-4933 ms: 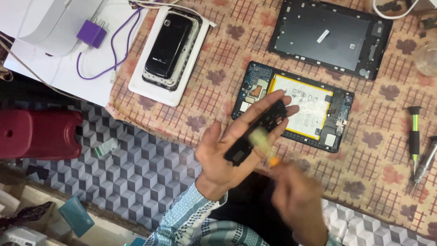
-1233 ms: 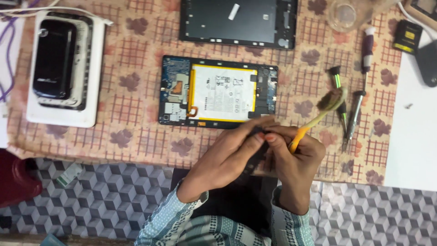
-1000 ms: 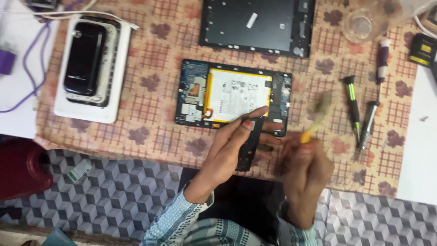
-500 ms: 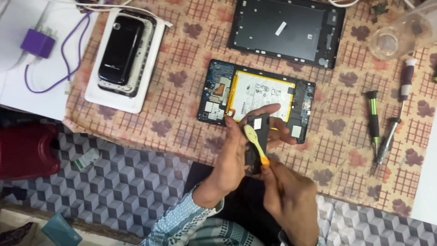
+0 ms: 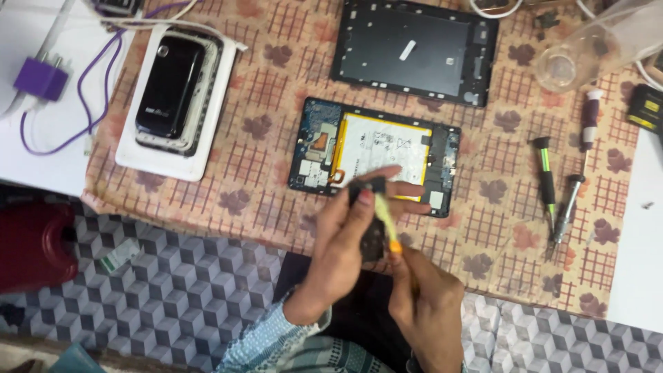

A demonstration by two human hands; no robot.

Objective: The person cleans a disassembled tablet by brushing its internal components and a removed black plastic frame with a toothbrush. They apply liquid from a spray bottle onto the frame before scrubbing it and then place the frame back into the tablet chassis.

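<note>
My left hand [image 5: 343,242] holds a small black part [image 5: 371,228] upright in front of me, fingers stretched along it. My right hand [image 5: 423,297] grips a brush with a yellow-orange handle [image 5: 385,220], and its bristled end lies on the black part near the top. Just beyond my hands an opened tablet [image 5: 376,153] lies on the patterned cloth, its white battery and circuit boards showing. The tablet's black back cover [image 5: 414,50] rests farther away.
A black phone [image 5: 168,86] lies on a white tray [image 5: 135,157] at the left, beside a purple plug and cable [image 5: 41,77]. Screwdrivers [image 5: 545,181] and a clear glass cup [image 5: 566,65] are at the right. A red container [image 5: 31,243] stands on the floor.
The view has shifted slightly. My hands stay together over the cloth's near edge, the brush working back and forth on the black part.
</note>
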